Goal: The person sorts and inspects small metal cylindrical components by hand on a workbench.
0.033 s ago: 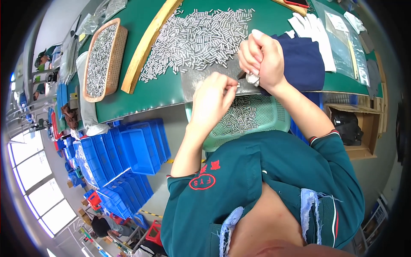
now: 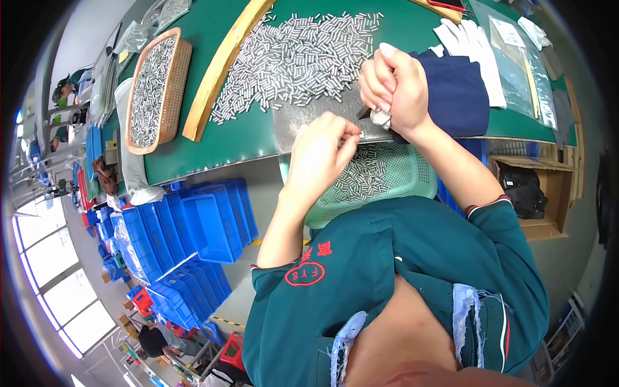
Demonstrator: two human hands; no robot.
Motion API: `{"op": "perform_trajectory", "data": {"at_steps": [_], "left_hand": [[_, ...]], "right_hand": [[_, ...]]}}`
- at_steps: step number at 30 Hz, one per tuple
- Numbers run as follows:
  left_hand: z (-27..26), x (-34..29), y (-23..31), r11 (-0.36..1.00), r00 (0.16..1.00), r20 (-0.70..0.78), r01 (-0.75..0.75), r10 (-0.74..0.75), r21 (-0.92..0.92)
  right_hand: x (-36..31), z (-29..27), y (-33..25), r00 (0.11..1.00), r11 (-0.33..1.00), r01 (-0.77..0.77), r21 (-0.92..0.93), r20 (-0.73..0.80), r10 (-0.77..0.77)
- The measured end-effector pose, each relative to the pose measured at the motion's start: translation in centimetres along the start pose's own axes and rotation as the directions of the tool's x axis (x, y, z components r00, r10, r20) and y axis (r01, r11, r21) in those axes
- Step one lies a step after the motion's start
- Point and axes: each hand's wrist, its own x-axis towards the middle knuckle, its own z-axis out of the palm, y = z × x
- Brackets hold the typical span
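From where I stand, the person's left hand (image 2: 322, 151) hangs over the table's near edge, thumb and fingers pinched tight on what looks like a small pale piece (image 2: 362, 135). The right hand (image 2: 400, 87) is curled in a fist around a dark-tipped tool (image 2: 364, 115) with a white wrapping (image 2: 380, 119), its tip near the pinched fingers.

Below, the green basket (image 2: 422, 171) sits against the person's front with a scatter of metal pins (image 2: 361, 174) inside — if those are the handled ones, I'd call it a modest share. Far more lie in the loose pile (image 2: 303, 58) on the green table (image 2: 245, 134), spilling onto a dark plate (image 2: 293, 126) — so plenty seems left. Beyond the wooden strip (image 2: 225, 64), a peach basket (image 2: 182, 80) is well filled with similar pins; whether those are finished or waiting, I can't tell.
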Motion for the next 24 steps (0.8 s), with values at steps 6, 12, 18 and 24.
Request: {"op": "perform_trajectory", "data": {"at_steps": [6, 12, 18, 24], "left_hand": [[-1.1, 1.0, -0.3, 0.984, 0.984, -0.146, -0.073, 0.097, 0.162], [-1.0, 2.7, -1.3, 0.942, 0.978, -0.159, -0.076, 0.135, 0.328], [-1.3, 2.4, -1.3, 0.925, 0.977, -0.110, -0.131, 0.181, 0.355], [0.0, 1.5, -0.5, 0.963, 0.990, -0.079, -0.093, 0.116, 0.251]], "right_hand": [[0.0, 0.1, -0.3, 1.000, 1.000, 0.001, -0.026, 0.010, -0.001], [-0.1, 0.3, -0.3, 1.000, 1.000, 0.006, -0.027, 0.019, -0.005], [-0.2, 0.2, -0.3, 1.000, 1.000, 0.001, -0.022, 0.006, -0.001], [-0.2, 0.2, -0.2, 1.000, 1.000, -0.003, -0.008, -0.005, 0.003]]}}
